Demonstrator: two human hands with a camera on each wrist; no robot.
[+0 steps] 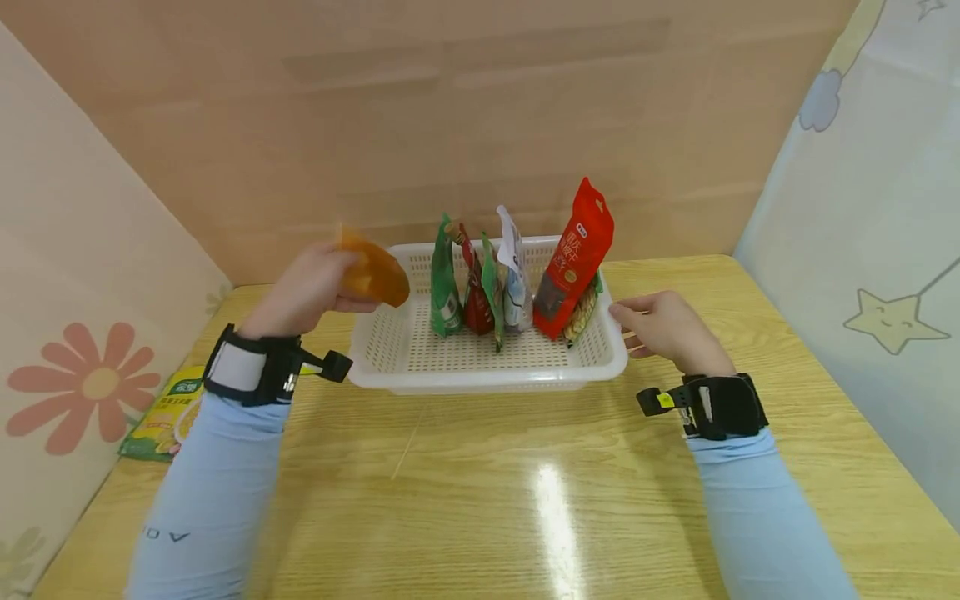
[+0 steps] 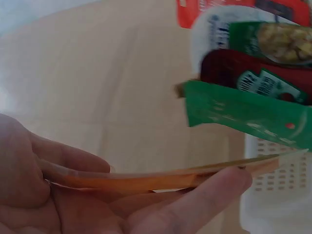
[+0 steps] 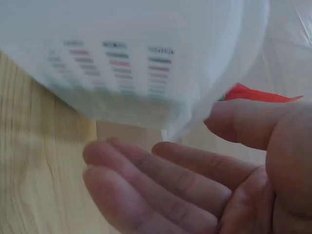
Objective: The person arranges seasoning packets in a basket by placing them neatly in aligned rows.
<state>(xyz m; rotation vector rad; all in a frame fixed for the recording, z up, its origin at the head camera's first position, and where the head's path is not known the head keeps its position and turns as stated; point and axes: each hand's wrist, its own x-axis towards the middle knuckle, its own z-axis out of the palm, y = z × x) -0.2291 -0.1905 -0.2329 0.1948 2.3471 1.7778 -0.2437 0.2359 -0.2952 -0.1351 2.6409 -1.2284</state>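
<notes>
An orange flat packet point(image 1: 381, 273) is pinched between the thumb and fingers of my left hand point(image 1: 309, 287), over the left end of a white plastic basket point(image 1: 480, 379). In the left wrist view the packet point(image 2: 146, 181) appears edge-on. My right hand point(image 1: 663, 329) is at the basket's right end, thumb at the rim, its other fingers loosely extended beside the wall. Inside the basket stand a green packet point(image 1: 446, 287), a dark red packet point(image 1: 477, 300), a narrow green packet point(image 1: 492, 287), a white packet point(image 1: 514, 279), and a tall red packet point(image 1: 573, 262) leaning right.
Another packet point(image 1: 584, 314) stands behind the red one, by the basket's right wall. A yellow and green bag point(image 1: 168, 417) lies at the table's left edge, partly behind my left sleeve. A brown panel point(image 1: 480, 125) rises behind the wooden table point(image 1: 480, 500), with patterned walls at both sides.
</notes>
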